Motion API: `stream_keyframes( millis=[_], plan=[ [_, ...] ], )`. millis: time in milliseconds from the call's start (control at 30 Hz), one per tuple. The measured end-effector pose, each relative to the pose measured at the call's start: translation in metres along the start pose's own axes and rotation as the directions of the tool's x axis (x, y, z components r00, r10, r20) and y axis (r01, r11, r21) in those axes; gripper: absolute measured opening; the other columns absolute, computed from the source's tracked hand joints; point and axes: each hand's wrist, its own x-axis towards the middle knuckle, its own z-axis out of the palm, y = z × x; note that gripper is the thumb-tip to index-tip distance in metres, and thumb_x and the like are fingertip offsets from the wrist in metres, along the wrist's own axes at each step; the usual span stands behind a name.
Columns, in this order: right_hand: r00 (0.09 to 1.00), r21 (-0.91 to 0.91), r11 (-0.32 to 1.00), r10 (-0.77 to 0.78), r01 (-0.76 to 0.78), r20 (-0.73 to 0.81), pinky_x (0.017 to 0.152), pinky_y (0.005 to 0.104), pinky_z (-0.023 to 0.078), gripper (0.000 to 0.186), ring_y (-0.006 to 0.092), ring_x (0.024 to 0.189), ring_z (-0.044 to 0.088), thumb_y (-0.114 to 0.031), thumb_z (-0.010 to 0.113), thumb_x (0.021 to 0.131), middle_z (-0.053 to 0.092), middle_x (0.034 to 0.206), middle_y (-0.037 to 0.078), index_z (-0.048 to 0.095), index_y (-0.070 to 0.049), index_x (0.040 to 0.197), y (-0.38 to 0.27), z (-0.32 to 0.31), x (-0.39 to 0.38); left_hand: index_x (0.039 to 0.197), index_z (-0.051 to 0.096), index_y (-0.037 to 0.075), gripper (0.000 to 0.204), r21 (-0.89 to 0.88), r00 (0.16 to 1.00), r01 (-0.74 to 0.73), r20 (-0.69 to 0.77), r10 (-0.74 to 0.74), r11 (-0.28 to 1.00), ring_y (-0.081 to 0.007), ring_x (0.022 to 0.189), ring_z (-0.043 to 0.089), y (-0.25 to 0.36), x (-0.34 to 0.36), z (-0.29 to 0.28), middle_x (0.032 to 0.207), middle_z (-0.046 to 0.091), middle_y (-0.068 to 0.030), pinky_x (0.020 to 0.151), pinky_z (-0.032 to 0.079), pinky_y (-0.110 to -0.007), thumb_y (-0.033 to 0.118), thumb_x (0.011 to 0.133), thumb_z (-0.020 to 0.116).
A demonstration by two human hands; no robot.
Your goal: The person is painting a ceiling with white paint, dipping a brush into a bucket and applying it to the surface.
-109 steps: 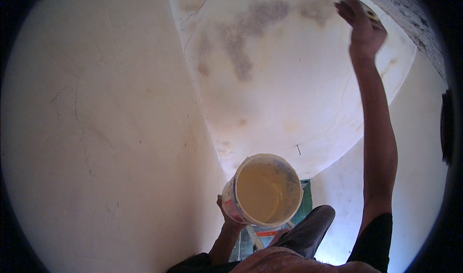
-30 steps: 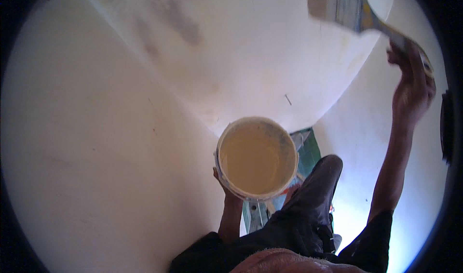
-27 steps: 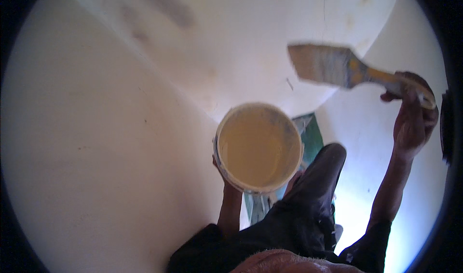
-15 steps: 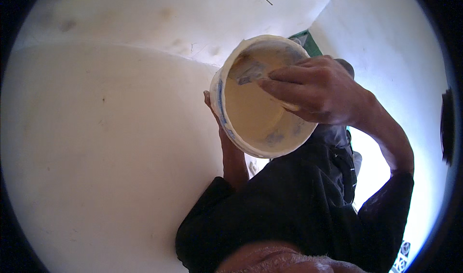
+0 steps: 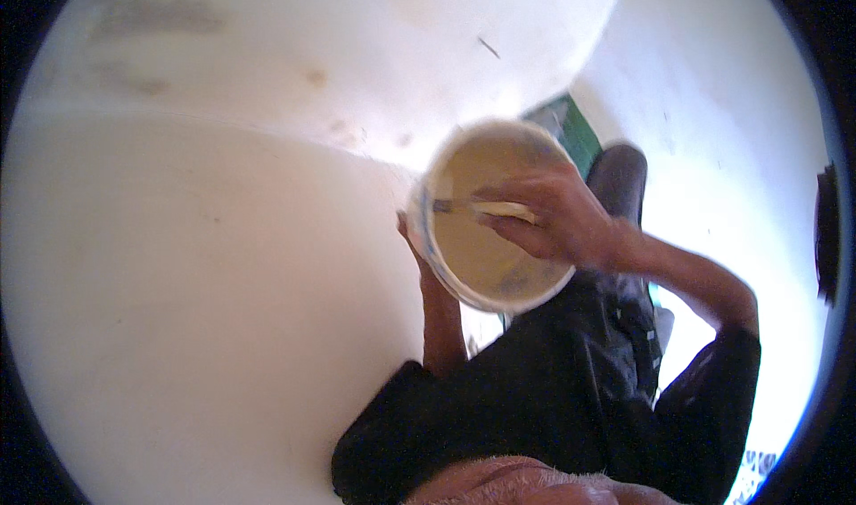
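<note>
A white plastic bucket (image 5: 490, 278) with blue marks on its side and a cream liquid inside is gripped at its left side by my left hand (image 5: 406, 229), mostly hidden behind it. My right hand (image 5: 557, 211) is closed on a paintbrush (image 5: 504, 211) over the mouth of the bucket, with the brush head down inside. The hand is blurred and covers much of the brush.
Pale walls (image 5: 205, 309) stand at left and right, beneath a stained, cracked ceiling-like surface (image 5: 383, 41) with a small nail (image 5: 489, 48). A green tiled area (image 5: 571, 122) shows behind the bucket, beside my bent leg (image 5: 624, 175). Bright light fills the lower right.
My right hand has brought the brush down from high on the right into the bucket. Since half a second ago the bucket sits slightly lower and further right in view.
</note>
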Motion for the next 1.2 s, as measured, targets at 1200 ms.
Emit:
stream_keyframes(
  millis=[1200],
  plan=[
    [0.85,-0.641,0.585,-0.479,0.497,0.221,0.064,0.0329,0.063,0.036,0.0208,0.079,0.076,-0.027,0.076,0.087,0.075,0.092,0.014,0.068,0.002,0.107,-0.053,-0.049,-0.01,0.152,0.037,0.019,0.087,0.282,0.984,-0.163,-0.017,0.175,0.945,-0.0361,0.136,0.046,0.002,-0.012,0.065,0.152,0.044,-0.0123,0.112,0.039,-0.056,0.077,0.087,0.041]
  ],
)
